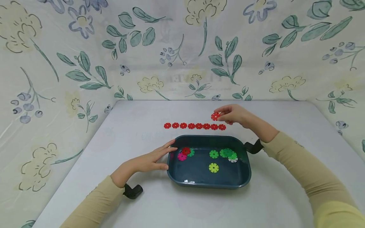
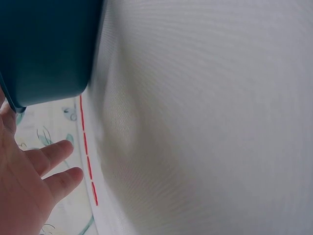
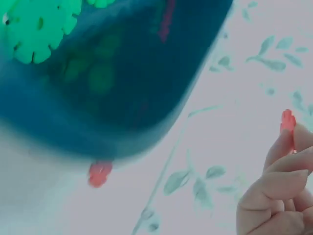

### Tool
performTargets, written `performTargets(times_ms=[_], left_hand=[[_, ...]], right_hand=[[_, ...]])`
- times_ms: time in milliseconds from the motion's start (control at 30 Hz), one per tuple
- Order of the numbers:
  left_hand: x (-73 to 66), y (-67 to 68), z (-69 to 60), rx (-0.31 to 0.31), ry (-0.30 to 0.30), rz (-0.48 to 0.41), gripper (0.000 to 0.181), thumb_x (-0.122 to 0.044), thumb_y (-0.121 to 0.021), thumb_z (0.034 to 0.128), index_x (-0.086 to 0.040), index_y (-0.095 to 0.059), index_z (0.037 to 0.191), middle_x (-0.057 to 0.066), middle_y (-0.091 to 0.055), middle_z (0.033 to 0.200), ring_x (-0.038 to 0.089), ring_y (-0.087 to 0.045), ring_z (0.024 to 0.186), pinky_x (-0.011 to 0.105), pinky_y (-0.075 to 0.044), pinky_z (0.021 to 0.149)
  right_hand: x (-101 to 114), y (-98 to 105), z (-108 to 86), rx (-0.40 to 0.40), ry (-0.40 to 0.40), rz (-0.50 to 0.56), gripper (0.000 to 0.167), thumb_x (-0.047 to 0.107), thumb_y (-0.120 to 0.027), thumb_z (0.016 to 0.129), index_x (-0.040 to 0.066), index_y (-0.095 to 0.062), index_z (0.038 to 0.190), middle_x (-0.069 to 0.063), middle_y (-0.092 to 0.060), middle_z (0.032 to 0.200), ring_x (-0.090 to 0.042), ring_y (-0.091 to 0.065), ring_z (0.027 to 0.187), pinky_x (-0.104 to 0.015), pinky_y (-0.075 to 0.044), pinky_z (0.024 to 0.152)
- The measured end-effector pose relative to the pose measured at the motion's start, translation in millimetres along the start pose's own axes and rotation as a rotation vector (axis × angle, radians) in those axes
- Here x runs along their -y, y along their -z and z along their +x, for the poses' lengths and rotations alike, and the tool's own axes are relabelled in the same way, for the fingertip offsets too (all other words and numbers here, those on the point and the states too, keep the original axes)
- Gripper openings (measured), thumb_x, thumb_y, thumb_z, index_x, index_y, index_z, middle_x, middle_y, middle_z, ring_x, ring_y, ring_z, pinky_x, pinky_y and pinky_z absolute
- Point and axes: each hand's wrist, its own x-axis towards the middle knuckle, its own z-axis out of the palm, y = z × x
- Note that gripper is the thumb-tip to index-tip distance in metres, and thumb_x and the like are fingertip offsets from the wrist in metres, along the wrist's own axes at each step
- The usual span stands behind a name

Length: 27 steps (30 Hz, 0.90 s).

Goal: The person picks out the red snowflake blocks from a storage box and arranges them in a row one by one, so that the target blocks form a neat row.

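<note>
My right hand (image 1: 235, 114) pinches a red notched disc (image 1: 215, 117) between thumb and fingertips, held just behind the right end of a row of several red discs (image 1: 191, 126). In the right wrist view this pinched disc (image 3: 287, 120) is seen nearly edge-on. With fingers spread, my left hand (image 1: 146, 161) touches the left rim of a dark blue tray (image 1: 209, 184). Inside the tray, a pink disc (image 1: 182, 156) and a red disc (image 1: 186, 151) overlap a green one at left. A yellow-green disc (image 1: 214, 167) lies near the front, and several green discs (image 1: 227, 153) partly cover a white one at right.
The white table (image 1: 137, 126) ends against a floral curtain (image 1: 182, 63) at the back and sides. A black wrist mount (image 1: 133, 191) hangs from the left wrist. Another black mount (image 1: 253, 146) sits on the right wrist, close to the tray's right rim.
</note>
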Motion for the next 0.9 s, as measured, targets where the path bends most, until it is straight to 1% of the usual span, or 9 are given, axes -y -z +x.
performTargets(times_ms=[100,267,500,567,733,900], left_hand=[[-0.2,0.1,0.1,0.001,0.004,0.003,0.068,-0.032,-0.058,0.0877,-0.017,-0.025,0.145,0.0,0.002,0.155,0.026,-0.002,0.141,0.057,-0.025,0.104],[-1.1,0.4,-0.3,0.002,0.011,-0.004,0.068,-0.034,-0.058,0.0875,-0.016,-0.025,0.145,0.0,0.002,0.155,0.027,-0.002,0.141,0.057,-0.025,0.104],[-0.7,0.1,0.2,0.003,0.009,-0.007,0.068,-0.033,-0.058,0.0876,-0.015,-0.025,0.145,0.0,0.002,0.155,0.026,-0.002,0.141,0.057,-0.024,0.104],[-0.8,0.2,0.2,0.002,0.009,-0.007,0.068,-0.032,-0.058,0.0877,-0.015,-0.025,0.144,0.0,0.002,0.155,0.027,-0.002,0.141,0.057,-0.024,0.104],[-1.2,0.6,0.1,0.002,0.01,-0.006,0.068,-0.031,-0.059,0.0877,-0.015,-0.025,0.144,0.001,0.002,0.155,0.027,-0.002,0.141,0.057,-0.024,0.104],[-2.5,1.1,0.4,0.008,0.011,-0.009,0.068,-0.03,-0.059,0.0877,-0.015,-0.025,0.144,0.001,0.002,0.155,0.027,-0.001,0.141,0.057,-0.023,0.105]], right_hand=[[-10,10,1.7,-0.023,-0.022,0.02,0.042,0.017,-0.06,0.088,0.004,-0.051,0.127,-0.001,-0.058,0.08,-0.016,-0.045,0.06,-0.024,-0.042,0.058],[-29,20,4.2,-0.054,-0.057,0.013,0.044,0.018,-0.06,0.089,0.003,-0.049,0.129,-0.002,-0.057,0.081,-0.018,-0.046,0.063,-0.023,-0.043,0.059],[-55,27,9.3,-0.096,-0.109,-0.016,0.045,0.019,-0.06,0.089,0.003,-0.048,0.129,-0.009,-0.054,0.089,-0.017,-0.045,0.065,-0.023,-0.044,0.062],[-62,28,10.7,-0.105,-0.121,-0.027,0.045,0.019,-0.06,0.089,0.003,-0.048,0.129,-0.009,-0.054,0.089,-0.017,-0.045,0.065,-0.023,-0.044,0.061],[-79,29,15.9,-0.106,-0.164,-0.067,0.043,0.018,-0.06,0.088,0.003,-0.05,0.127,-0.008,-0.055,0.09,-0.019,-0.045,0.065,-0.023,-0.042,0.059],[-92,26,20.6,-0.082,-0.189,-0.133,0.042,0.016,-0.061,0.087,0.002,-0.052,0.125,-0.013,-0.055,0.1,-0.019,-0.047,0.069,-0.023,-0.042,0.061]])
